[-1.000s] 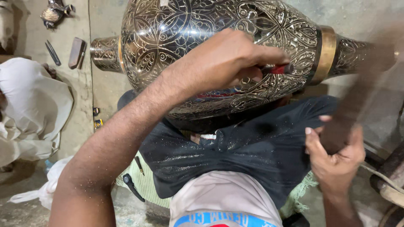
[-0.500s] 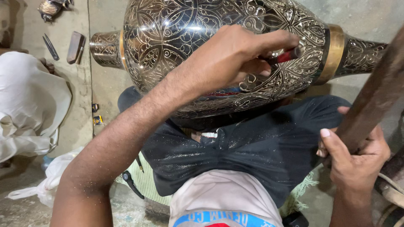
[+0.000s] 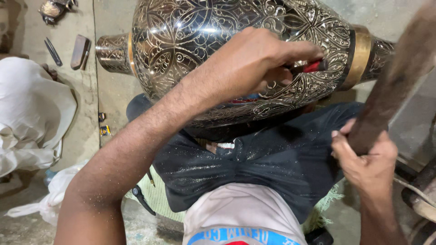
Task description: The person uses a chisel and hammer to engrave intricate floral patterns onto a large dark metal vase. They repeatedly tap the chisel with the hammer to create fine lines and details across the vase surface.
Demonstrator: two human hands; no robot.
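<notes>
Right hand (image 3: 368,159), at 4 o'clock, is gripping a raised wooden mallet (image 3: 395,86). Left hand (image 3: 254,63) is clamping a red-handled chisel (image 3: 311,67) against the engraved metal vase (image 3: 218,50), lying across the lap at 12 o'clock. Engraving judged under way; a square strike is needed.

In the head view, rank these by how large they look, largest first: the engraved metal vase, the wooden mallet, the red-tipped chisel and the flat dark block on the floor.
1. Engraved metal vase.
2. Wooden mallet, though it is nearer the camera and blurred, so it may look oversized.
3 and 4. Flat dark block and red-tipped chisel: unsure, since the left hand hides most of the chisel.
</notes>
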